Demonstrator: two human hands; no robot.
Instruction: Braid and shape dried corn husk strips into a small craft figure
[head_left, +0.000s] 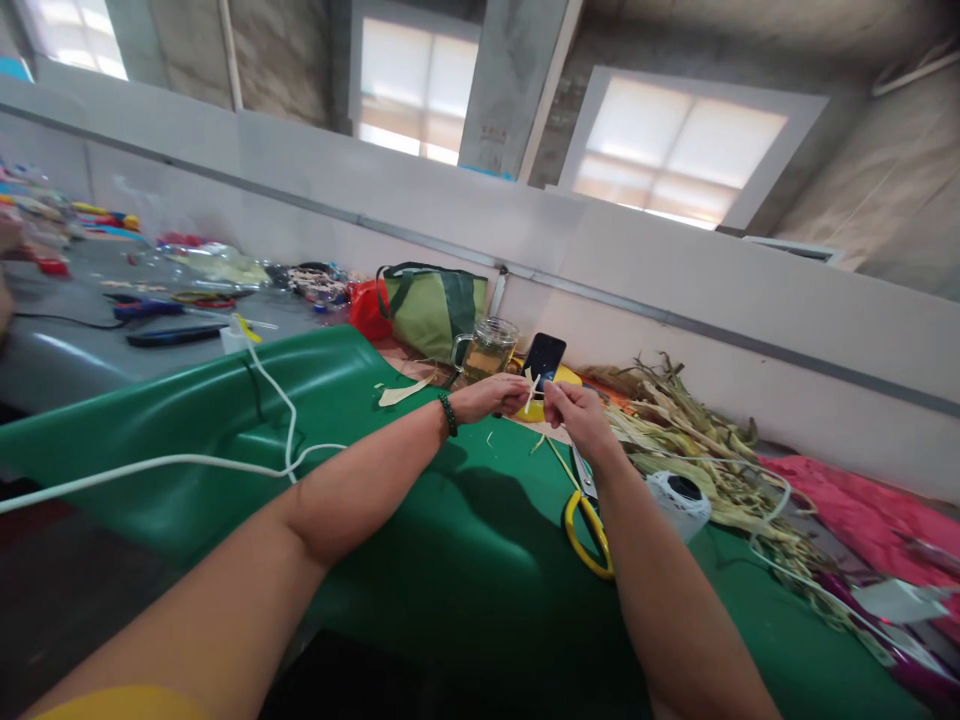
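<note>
Indoors, at a worktop spread with a glossy green sheet (450, 530), you stretch both bare forearms forward. Your left hand (491, 398), a dark beaded bracelet (448, 413) at its wrist, has its fingertips pinched together on a pale strip (532, 390), held up above the sheet between your two hands. Your right hand (581, 415) faces it with fingers curled in, just beside the strip; whether they clamp its other side, you cannot tell from this angle.

Directly behind your fingers, a dark-screened phone (545, 355) leans upright near a yellow object (564, 376), its shape partly hidden. Left of the phone stands a glass mug (487, 352) of amber liquid, in front of a green bag (431, 318) with a red item (367, 310) at its side. A broader pale piece (405, 391) lies on the sheet short of the mug.

Beneath your right wrist, yellow-handled scissors (585, 480) rest on the green, partly covered by your forearm. To your right sit a white-wrapped roll (679, 508) with a dark top, a long heap of dried husks (675, 420) and, farther out, a pink cloth (870, 515). On your left, a white cable (180, 460) crosses the sheet, with blue-handled pliers (150, 307) on the gray surface beyond.
</note>
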